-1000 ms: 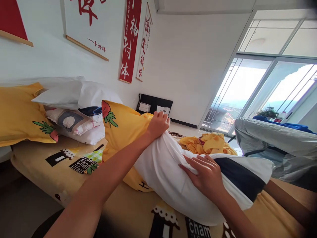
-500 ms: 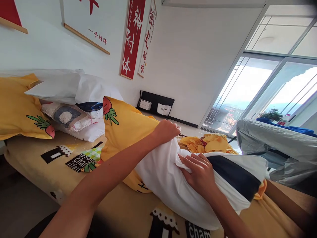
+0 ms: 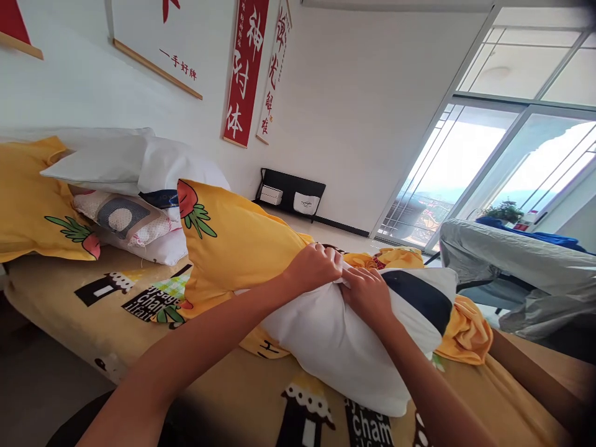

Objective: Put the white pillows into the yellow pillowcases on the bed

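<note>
A white pillow (image 3: pixel 339 347) with a dark navy band lies across the middle of the bed, gathered up along its top. My left hand (image 3: pixel 316 267) is closed on the gathered white fabric at that top edge. Right beside it, my right hand (image 3: pixel 367 292) pinches the same fabric, the fingertips of both hands nearly touching. Behind and left of them, a yellow pillow (image 3: pixel 246 242) with a radish print lies partly under the white one. Crumpled yellow fabric (image 3: pixel 468 332) sticks out past the white pillow's right end.
The bed has a tan printed cover (image 3: pixel 214 391). White pillows (image 3: pixel 181 161), a patterned cushion (image 3: pixel 123 217) and another yellow pillow (image 3: pixel 28 205) are piled at left. A bare limb (image 3: pixel 535 372) rests at right. A plastic-covered piece of furniture (image 3: pixel 512 254) stands beyond.
My hands have come together, the right one moving up and left. The white pillow's right end has drawn leftward, baring more of the yellow fabric there.
</note>
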### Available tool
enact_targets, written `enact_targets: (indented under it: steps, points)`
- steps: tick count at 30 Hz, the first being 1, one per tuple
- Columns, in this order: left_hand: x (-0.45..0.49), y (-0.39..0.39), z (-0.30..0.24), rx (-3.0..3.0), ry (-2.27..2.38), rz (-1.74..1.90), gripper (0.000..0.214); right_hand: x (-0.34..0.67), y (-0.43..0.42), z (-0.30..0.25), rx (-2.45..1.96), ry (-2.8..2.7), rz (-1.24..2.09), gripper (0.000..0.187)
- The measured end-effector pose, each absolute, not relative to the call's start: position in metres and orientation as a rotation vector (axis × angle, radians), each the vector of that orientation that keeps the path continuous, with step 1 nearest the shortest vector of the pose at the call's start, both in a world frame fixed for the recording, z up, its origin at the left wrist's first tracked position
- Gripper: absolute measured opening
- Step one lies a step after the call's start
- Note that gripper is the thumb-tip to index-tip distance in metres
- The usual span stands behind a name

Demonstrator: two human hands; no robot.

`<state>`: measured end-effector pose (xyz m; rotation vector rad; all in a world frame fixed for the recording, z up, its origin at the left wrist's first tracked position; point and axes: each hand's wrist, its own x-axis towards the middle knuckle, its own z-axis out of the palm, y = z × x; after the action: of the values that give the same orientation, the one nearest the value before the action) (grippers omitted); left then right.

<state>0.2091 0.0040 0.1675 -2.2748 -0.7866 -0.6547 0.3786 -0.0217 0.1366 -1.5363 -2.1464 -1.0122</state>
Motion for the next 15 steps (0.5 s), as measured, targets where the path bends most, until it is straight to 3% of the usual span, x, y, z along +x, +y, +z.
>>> enact_targets:
  steps: [5,9,15]
  points:
    - [0.187,0.007,0.145,-2.187,-1.014,-0.751,0.025,0.392,-0.029,0.133,-1.552,-2.059,-1.078,0.027]
    - [0.144,0.017,0.122,-2.1,-1.271,-0.643,0.025,0.401,-0.048,0.126,-1.409,-2.014,-1.259,0.041]
    - [0.111,0.002,0.121,-2.307,-1.097,-0.512,0.022,0.434,-0.063,0.158,-1.397,-2.147,-1.137,0.058]
